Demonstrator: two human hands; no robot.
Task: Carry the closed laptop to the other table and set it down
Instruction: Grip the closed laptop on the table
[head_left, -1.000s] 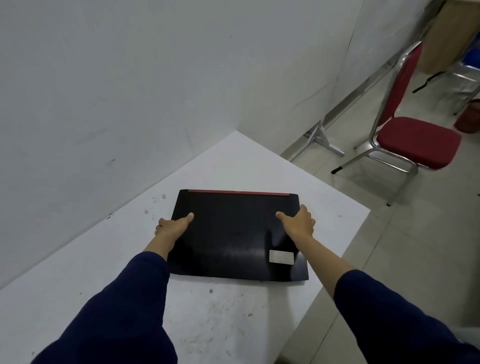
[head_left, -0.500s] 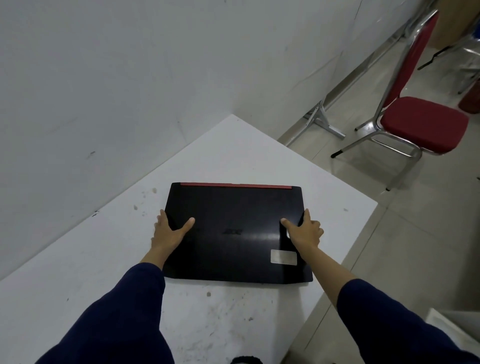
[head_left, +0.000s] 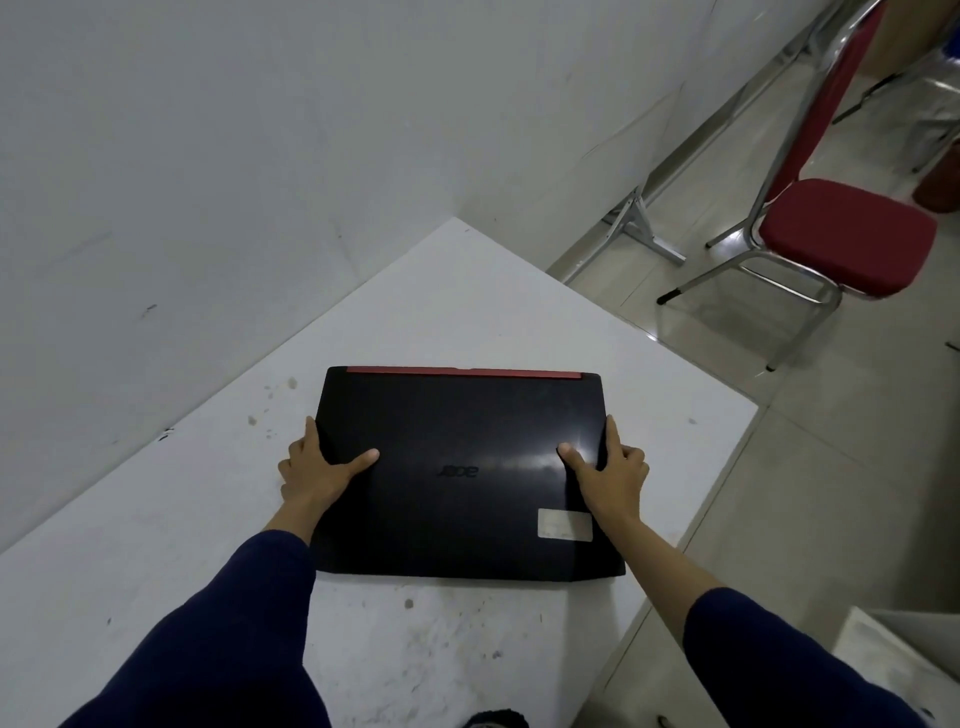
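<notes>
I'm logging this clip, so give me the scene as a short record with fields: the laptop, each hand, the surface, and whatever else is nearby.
laptop: closed black laptop, red strip along its far edge, pale sticker near its right front corner
surface: white table, stained, set against a wall; laptop appears to lie flat on it
left hand: left hand at the laptop's left edge, thumb on the lid
right hand: right hand at the right edge, thumb on the lid
nearby: red chair on the floor to the right
</notes>
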